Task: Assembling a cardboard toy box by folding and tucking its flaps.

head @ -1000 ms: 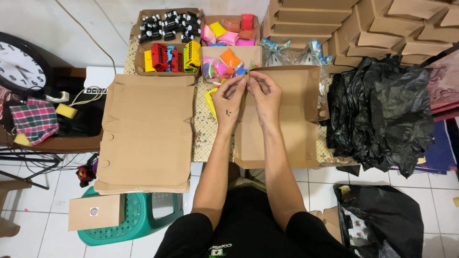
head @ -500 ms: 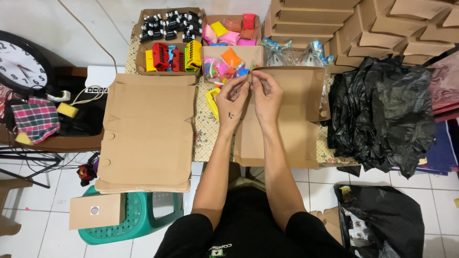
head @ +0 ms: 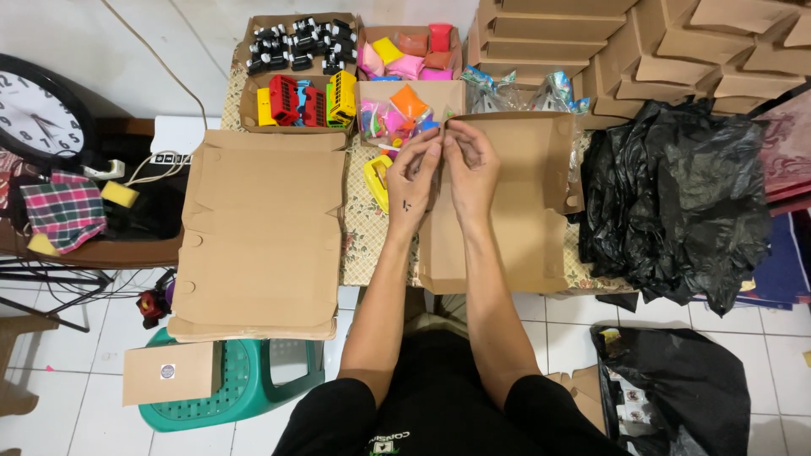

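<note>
Pinching something too small to identify, I keep my left hand (head: 414, 181) and right hand (head: 470, 173) fingertip-to-fingertip — above the flat cardboard box (head: 507, 211), long axis running away from me.

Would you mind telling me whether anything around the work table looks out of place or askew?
The stack of flat cardboard blanks overhangs the table's front edge above a green plastic stool. A yellow toy lies loose on the patterned tablecloth, outside the toy boxes, beside the left hand.
</note>
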